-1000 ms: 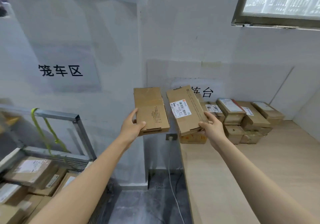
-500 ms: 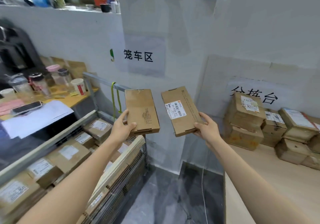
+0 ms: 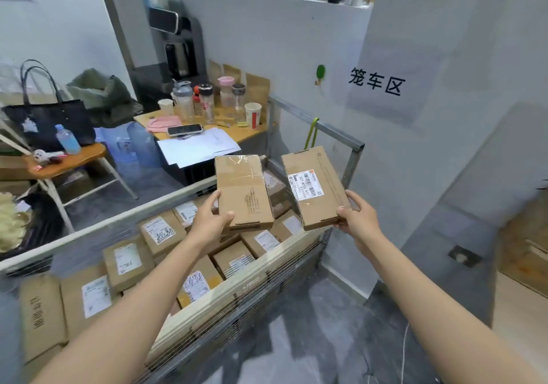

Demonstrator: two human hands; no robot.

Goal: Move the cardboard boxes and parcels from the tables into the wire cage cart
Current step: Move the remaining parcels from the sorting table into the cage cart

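As left hand (image 3: 211, 221) grips plain box (image 3: 243, 191) (right hand (image 3: 358, 222), labelled box (image 3: 315, 188)), both overhang cage cart (image 3: 237, 288).

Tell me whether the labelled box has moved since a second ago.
Yes. The labelled box in the right hand went left: from right of the wall sign to below-left of it, over the cart.

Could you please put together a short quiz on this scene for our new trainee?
1. True or false: the box in the left hand shows a white barcode label.
2. The right hand has its grip on the labelled box at: A) the near end; B) the far end; C) the middle of a long side.
3. What hangs from the top rail of the wire cage cart?
Key: 1 false; 2 A; 3 a green strap.
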